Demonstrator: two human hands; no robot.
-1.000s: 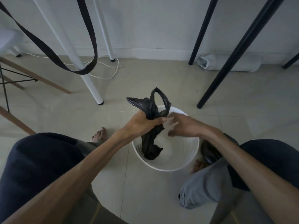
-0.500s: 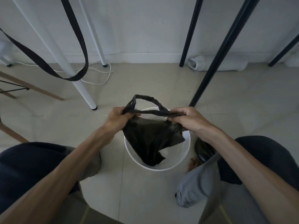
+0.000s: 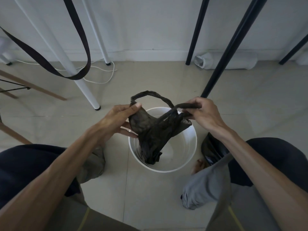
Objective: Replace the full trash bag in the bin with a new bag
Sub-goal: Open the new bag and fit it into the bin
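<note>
A round white bin [image 3: 188,157] stands on the tiled floor between my knees. Over its mouth hangs a thin black bag [image 3: 153,132], its bottom end drooping inside the bin. My left hand [image 3: 116,120] pinches the bag's left top edge by one handle loop. My right hand [image 3: 201,112] grips the other handle on the right. The bag is partly spread between both hands. A dark, shiny full bag [image 3: 211,152] lies on the floor right of the bin, mostly hidden behind my right arm.
White table legs [image 3: 83,87] stand to the left, black legs [image 3: 218,69] close behind the bin on the right. A black strap [image 3: 78,47] hangs at upper left over a white cable [image 3: 103,80]. A pale roll [image 3: 226,60] lies by the wall. Wooden chair legs [image 3: 33,85] are at far left.
The bag went from bunched in my left hand alone to held by both hands. They have drawn apart, spreading its top over the bin.
</note>
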